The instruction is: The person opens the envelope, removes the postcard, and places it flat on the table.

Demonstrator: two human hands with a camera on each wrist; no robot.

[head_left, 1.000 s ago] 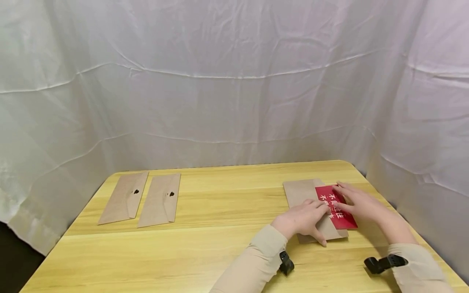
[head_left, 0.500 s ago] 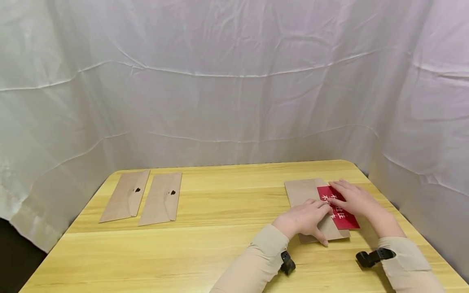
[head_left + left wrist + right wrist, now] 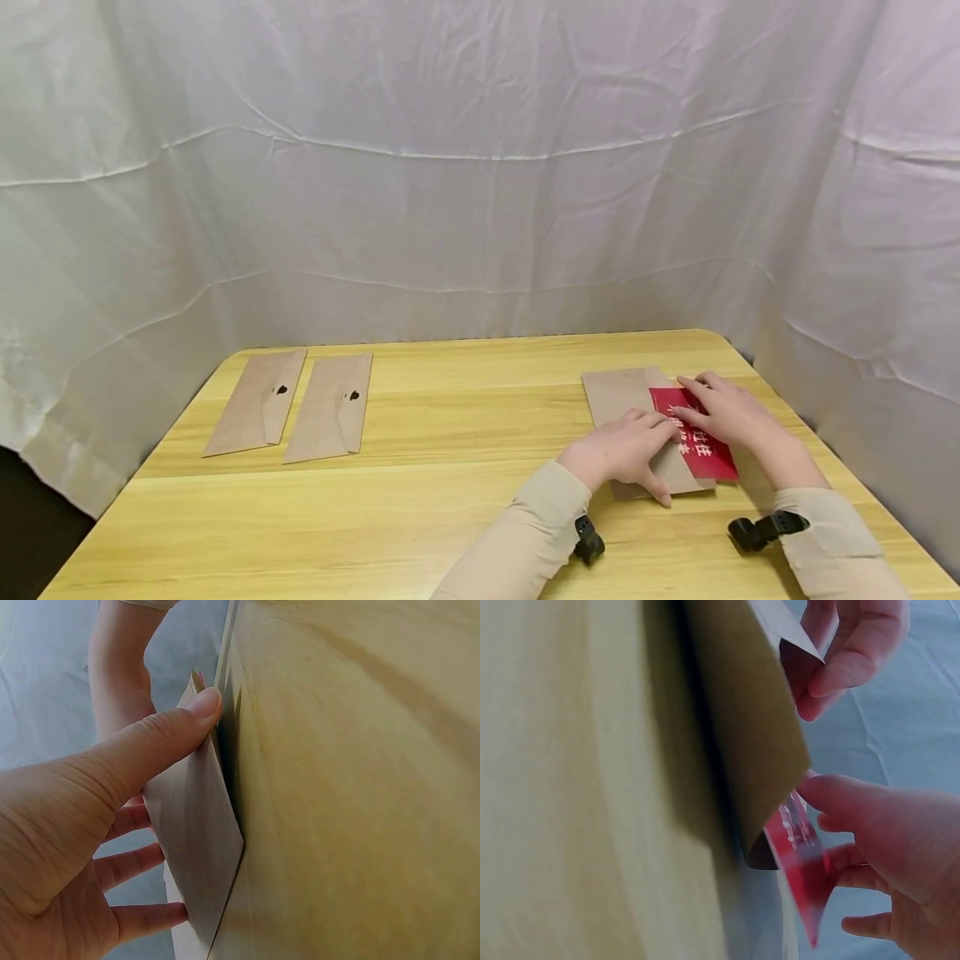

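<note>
A brown paper envelope (image 3: 618, 396) lies on the right part of the table, its flap spread to the right. My left hand (image 3: 618, 448) grips it near the mouth, thumb at the near edge and fingers over the top. In the right wrist view, the left fingers lift a paper edge there. A red card (image 3: 708, 457) with white characters lies over the flap, its left edge at the envelope's mouth. My right hand (image 3: 731, 412) holds this card, thumb on its face and fingers at its far right side. The right wrist view shows the card bending slightly.
Two closed brown envelopes, a left one (image 3: 251, 408) and a right one (image 3: 326, 417), lie side by side at the table's far left, each with a small dark mark. The wooden table (image 3: 465, 417) is backed by pale curtains (image 3: 480, 225).
My right hand has shifted slightly left along the card. The red card has slid a little toward me. My left hand and its envelope keep nearly the same place.
</note>
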